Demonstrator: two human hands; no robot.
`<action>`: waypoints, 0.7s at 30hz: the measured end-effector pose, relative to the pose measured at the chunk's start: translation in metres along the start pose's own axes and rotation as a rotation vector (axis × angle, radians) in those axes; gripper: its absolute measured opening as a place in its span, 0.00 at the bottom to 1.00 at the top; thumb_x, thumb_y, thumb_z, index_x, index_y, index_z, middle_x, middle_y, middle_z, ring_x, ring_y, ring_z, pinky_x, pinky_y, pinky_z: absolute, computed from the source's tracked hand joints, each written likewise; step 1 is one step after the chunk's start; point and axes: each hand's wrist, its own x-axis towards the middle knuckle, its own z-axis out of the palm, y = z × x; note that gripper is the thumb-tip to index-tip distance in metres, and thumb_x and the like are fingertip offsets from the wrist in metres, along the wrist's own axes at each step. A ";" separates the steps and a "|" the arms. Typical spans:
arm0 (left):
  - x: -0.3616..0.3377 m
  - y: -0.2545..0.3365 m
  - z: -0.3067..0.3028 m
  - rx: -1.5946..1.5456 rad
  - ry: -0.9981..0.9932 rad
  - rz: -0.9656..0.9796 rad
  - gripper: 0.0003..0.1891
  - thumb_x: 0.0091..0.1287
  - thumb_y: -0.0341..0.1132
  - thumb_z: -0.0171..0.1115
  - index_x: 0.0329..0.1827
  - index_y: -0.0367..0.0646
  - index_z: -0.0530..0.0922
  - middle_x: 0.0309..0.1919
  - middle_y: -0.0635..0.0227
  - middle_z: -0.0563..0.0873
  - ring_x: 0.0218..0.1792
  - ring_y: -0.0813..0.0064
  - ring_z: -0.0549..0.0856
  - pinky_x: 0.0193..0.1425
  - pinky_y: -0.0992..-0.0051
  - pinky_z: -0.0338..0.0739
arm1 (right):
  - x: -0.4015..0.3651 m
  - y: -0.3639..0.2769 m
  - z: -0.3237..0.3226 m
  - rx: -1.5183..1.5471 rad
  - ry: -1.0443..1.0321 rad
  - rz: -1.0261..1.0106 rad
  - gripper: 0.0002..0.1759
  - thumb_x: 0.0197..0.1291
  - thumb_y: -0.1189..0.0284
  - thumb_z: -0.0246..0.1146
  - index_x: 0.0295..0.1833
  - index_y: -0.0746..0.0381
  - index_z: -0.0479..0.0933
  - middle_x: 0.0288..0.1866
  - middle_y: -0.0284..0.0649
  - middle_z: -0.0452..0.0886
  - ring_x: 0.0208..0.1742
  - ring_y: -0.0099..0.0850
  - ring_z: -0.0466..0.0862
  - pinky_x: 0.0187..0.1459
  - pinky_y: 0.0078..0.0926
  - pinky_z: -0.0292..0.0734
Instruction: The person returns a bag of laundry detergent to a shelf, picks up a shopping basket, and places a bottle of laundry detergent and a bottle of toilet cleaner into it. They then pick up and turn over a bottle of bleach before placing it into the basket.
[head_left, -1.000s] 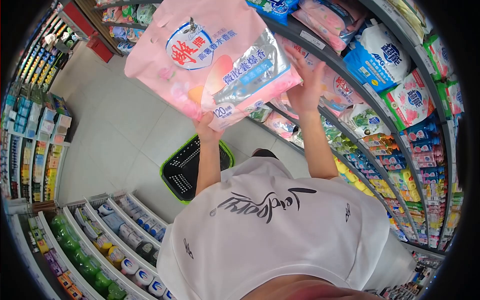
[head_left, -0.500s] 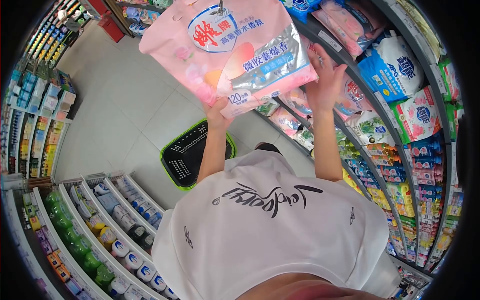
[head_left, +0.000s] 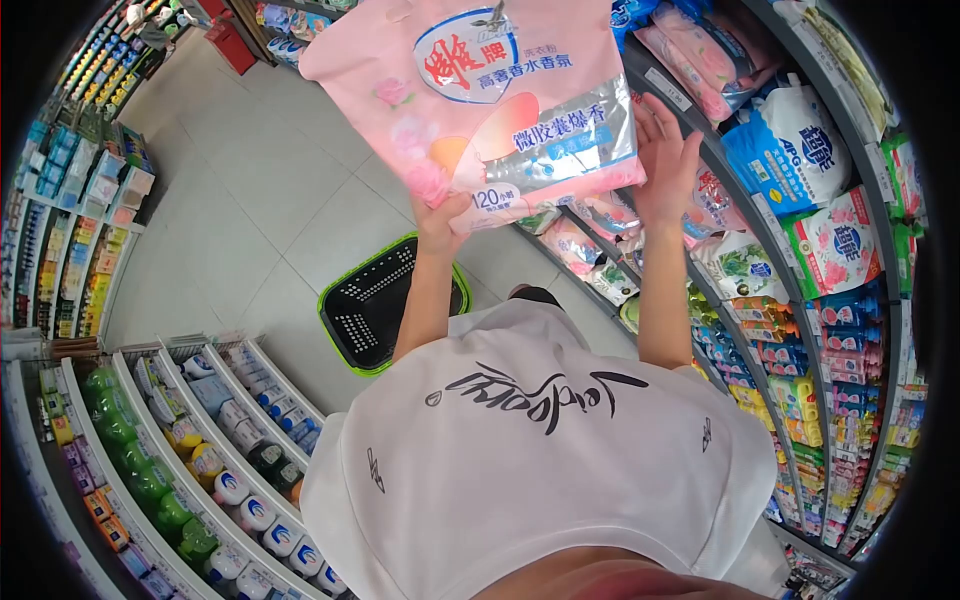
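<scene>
Glossy pink plastic bag (head_left: pixel 470 120), matt floor tiles (head_left: pixel 240 200)

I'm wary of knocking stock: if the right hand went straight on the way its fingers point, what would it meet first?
Probably the shelf edge, near its price label, ahead of the right hand; how far off it lies is unclear from this view.

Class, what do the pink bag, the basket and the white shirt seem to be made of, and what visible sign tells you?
Pink bag: glossy plastic film, by its creases and shiny silver band.
Basket: probably hard plastic, black with a bright green rim, by its molded-looking holes.
Shirt: soft, matt fabric, by its folds; fibre unclear.
</scene>
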 end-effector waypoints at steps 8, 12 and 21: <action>0.004 0.011 0.010 0.067 -0.109 -0.039 0.26 0.46 0.19 0.64 0.53 0.28 0.72 0.43 0.56 0.82 0.42 0.64 0.85 0.50 0.66 0.80 | -0.012 0.003 -0.032 -0.363 -0.070 0.495 0.46 0.37 0.82 0.73 0.66 0.69 0.60 0.57 0.43 0.74 0.54 0.32 0.78 0.58 0.30 0.71; -0.001 0.018 0.018 0.162 -0.014 -0.128 0.24 0.48 0.19 0.65 0.51 0.28 0.73 0.43 0.57 0.83 0.43 0.66 0.85 0.49 0.67 0.80 | -0.022 0.015 -0.042 -0.285 -0.235 0.478 0.42 0.38 0.83 0.72 0.63 0.70 0.63 0.52 0.42 0.77 0.51 0.32 0.79 0.54 0.28 0.75; 0.020 0.019 0.019 -0.156 -0.027 -0.392 0.32 0.69 0.42 0.55 0.68 0.31 0.57 0.61 0.54 0.71 0.60 0.65 0.75 0.59 0.64 0.74 | -0.057 0.044 -0.044 0.053 0.191 0.402 0.30 0.48 0.85 0.64 0.59 0.68 0.66 0.51 0.44 0.77 0.50 0.34 0.80 0.51 0.32 0.79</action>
